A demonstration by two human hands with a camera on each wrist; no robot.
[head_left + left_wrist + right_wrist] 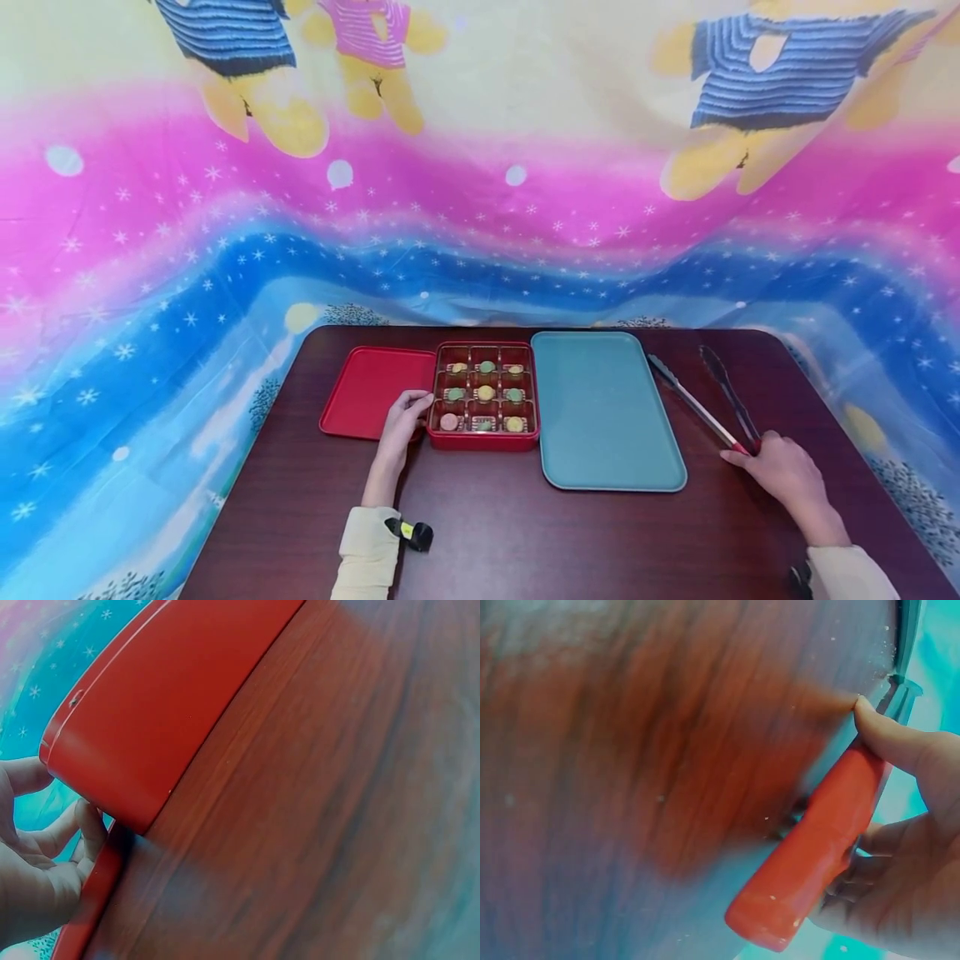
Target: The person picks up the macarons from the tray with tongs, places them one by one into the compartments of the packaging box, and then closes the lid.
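A red box with a divided insert holds several small round cookies in yellow, green and pink. My left hand touches the box's left side, its fingertips right at the rim; in the left wrist view bent fingers lie against the box's corner. At the right, my right hand grips a pair of tongs by the red handle end, with the two arms spread apart and pointing away from me. The right wrist view shows the thumb along the red handle.
A teal tray lies just right of the box, between it and the tongs. On the left, a flat red lid lies beside the box, partly behind my left hand. All stand on a dark wooden table, with a patterned cloth hanging behind.
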